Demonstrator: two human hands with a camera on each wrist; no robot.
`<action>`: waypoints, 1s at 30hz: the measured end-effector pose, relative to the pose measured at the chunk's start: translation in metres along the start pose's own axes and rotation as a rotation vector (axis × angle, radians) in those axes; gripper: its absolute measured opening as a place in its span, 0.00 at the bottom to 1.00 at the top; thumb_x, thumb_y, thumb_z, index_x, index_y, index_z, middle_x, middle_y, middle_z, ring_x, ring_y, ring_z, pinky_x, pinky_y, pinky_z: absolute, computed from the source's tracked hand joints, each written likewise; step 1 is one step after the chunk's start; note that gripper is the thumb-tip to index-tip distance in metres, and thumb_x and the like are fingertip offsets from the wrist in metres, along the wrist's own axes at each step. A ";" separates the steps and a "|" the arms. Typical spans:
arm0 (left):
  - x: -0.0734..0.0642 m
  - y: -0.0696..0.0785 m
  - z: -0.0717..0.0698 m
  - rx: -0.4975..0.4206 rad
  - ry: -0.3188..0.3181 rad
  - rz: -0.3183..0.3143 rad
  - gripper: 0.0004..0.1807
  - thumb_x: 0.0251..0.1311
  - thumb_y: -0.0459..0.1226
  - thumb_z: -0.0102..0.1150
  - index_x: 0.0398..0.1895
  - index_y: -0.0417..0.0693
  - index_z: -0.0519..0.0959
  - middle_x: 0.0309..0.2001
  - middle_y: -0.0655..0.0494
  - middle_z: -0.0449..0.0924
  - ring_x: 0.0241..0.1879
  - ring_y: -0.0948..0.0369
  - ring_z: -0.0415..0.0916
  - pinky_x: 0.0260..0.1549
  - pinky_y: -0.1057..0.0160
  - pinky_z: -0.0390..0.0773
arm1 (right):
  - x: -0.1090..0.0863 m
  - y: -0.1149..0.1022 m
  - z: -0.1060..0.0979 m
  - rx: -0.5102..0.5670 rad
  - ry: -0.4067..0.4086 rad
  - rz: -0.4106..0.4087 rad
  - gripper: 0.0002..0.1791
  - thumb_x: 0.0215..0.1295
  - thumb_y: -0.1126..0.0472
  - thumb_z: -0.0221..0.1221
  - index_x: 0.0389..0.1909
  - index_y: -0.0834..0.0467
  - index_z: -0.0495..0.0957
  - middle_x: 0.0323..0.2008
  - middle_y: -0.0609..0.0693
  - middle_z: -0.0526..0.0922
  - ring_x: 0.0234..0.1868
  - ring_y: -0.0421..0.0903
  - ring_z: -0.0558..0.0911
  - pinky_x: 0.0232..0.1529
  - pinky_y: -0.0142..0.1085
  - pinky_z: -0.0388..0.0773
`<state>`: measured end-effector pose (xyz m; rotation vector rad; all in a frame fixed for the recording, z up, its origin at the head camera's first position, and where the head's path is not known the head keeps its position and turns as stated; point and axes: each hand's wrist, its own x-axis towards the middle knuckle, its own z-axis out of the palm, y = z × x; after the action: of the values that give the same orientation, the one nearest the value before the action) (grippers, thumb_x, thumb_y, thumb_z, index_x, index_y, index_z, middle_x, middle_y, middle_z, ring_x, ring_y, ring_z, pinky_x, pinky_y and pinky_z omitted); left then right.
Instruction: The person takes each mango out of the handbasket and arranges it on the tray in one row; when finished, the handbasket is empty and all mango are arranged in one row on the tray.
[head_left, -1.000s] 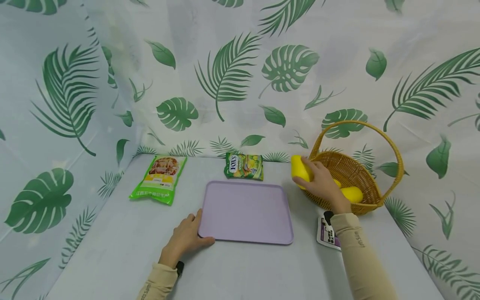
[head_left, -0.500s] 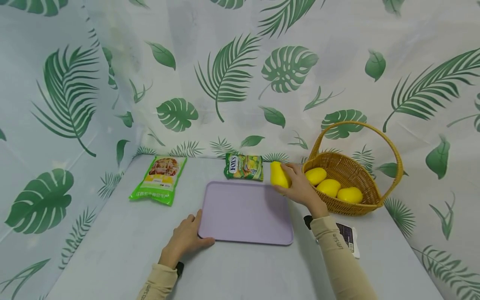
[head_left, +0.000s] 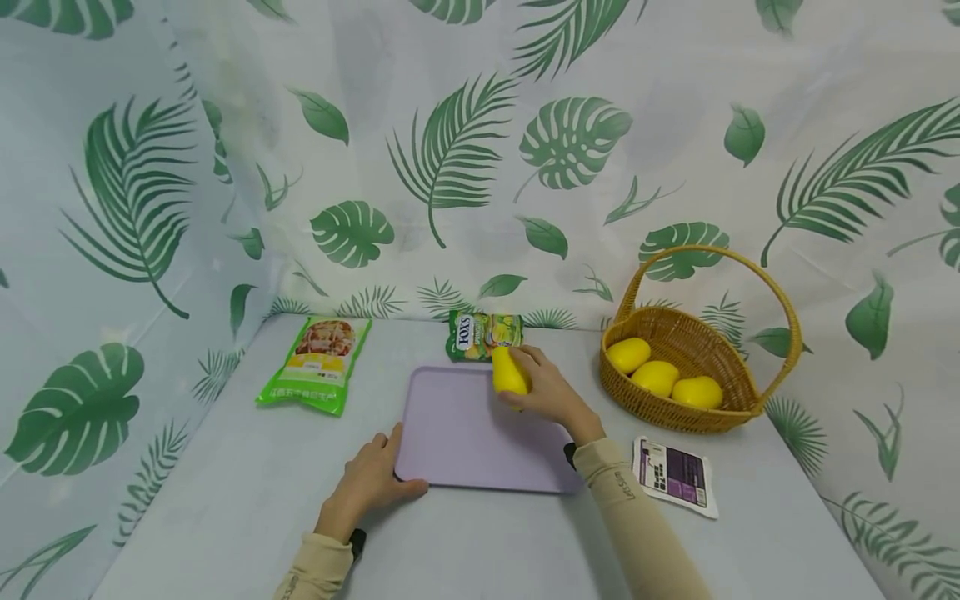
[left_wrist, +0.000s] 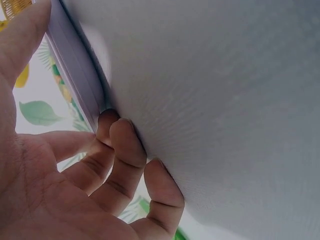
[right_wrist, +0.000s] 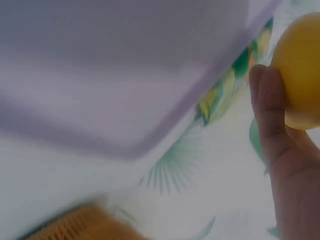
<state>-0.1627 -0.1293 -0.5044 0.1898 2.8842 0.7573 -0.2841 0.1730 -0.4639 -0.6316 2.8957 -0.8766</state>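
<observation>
My right hand (head_left: 551, 392) grips a yellow mango (head_left: 511, 372) above the back half of a lilac tray (head_left: 472, 450). In the right wrist view the mango (right_wrist: 302, 70) shows at the right edge, with fingers (right_wrist: 270, 100) against its side. My left hand (head_left: 372, 479) holds the tray's front left corner, thumb along the front edge and fingers at the left side. In the left wrist view, its curled fingers (left_wrist: 127, 142) lie low by the tray's edge (left_wrist: 77, 65). Several more mangoes (head_left: 655, 379) lie in a wicker basket (head_left: 667, 413) with a tall handle, right of the tray.
Behind the tray lies a green FOX'S candy bag (head_left: 480, 333). A green and yellow food packet (head_left: 318, 367) lies at the left. On the right, in front of the basket, is a white and purple packet (head_left: 675, 477). A leaf-printed cloth (head_left: 450, 167) hangs behind the table.
My right hand has carried the mango left, from the basket's left rim to over the tray. The purple packet and the mangoes in the basket are now uncovered. My left hand has stayed at the corner.
</observation>
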 end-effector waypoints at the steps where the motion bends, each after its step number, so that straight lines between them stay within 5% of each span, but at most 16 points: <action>1: 0.000 0.000 0.000 0.003 0.000 -0.004 0.59 0.47 0.56 0.76 0.75 0.34 0.59 0.59 0.32 0.73 0.56 0.40 0.75 0.49 0.36 0.76 | 0.002 -0.003 0.004 0.001 -0.013 -0.004 0.45 0.60 0.43 0.65 0.76 0.54 0.62 0.74 0.60 0.61 0.57 0.58 0.75 0.55 0.52 0.76; 11: 0.002 -0.003 0.000 0.013 -0.010 -0.013 0.60 0.46 0.58 0.76 0.76 0.35 0.59 0.60 0.32 0.73 0.56 0.39 0.75 0.49 0.36 0.76 | 0.019 -0.022 0.036 -0.030 -0.124 0.001 0.40 0.60 0.45 0.66 0.74 0.48 0.66 0.75 0.61 0.59 0.53 0.54 0.76 0.53 0.48 0.76; 21: 0.005 -0.003 0.003 -0.003 -0.028 -0.019 0.60 0.46 0.57 0.76 0.76 0.35 0.59 0.60 0.33 0.73 0.56 0.41 0.75 0.50 0.36 0.76 | 0.037 -0.043 0.052 0.009 -0.198 -0.038 0.48 0.57 0.46 0.67 0.78 0.47 0.58 0.78 0.60 0.51 0.65 0.58 0.71 0.65 0.52 0.73; 30: 0.004 -0.003 0.004 -0.006 -0.023 -0.026 0.60 0.46 0.58 0.76 0.75 0.36 0.59 0.60 0.33 0.73 0.55 0.41 0.76 0.49 0.35 0.76 | 0.050 -0.069 0.065 -0.010 -0.200 -0.019 0.47 0.58 0.43 0.66 0.78 0.46 0.59 0.76 0.59 0.55 0.60 0.54 0.74 0.61 0.50 0.75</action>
<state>-0.1665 -0.1299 -0.5096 0.1592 2.8571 0.7542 -0.2936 0.0674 -0.4774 -0.7056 2.7218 -0.7533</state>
